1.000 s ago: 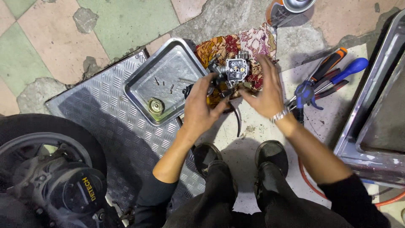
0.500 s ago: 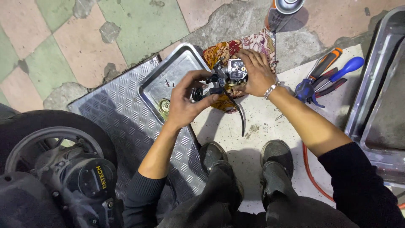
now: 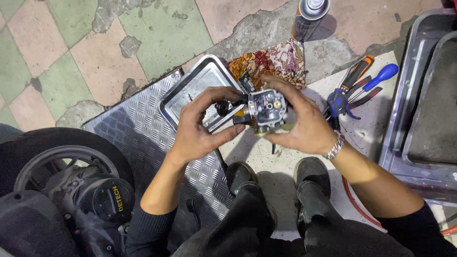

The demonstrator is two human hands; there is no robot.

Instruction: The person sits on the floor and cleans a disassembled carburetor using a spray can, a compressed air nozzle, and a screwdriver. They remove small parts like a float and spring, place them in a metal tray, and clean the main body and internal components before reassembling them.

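A small metal carburettor [image 3: 264, 109] is held up in front of me, above the floor, between both hands. My left hand [image 3: 202, 121] grips its left side, where a black rubber piece sticks out. My right hand [image 3: 302, 121], with a metal bracelet at the wrist, wraps around its right side and top. Just behind the carburettor lies a shallow steel tray [image 3: 197, 85] and a patterned red and beige rag [image 3: 273, 59].
A spray can [image 3: 308, 16] stands at the top. Pliers and screwdrivers with blue and orange handles [image 3: 354, 85] lie to the right on a pale mat. A large metal tray [image 3: 423, 104] is far right, checker plate [image 3: 138, 138] left, a scooter wheel [image 3: 62, 190] lower left, my shoes [image 3: 276, 176] below.
Both hands have lifted the carburettor off the rag and brought it nearer to me. The view has shifted so the wheel shows more at lower left.
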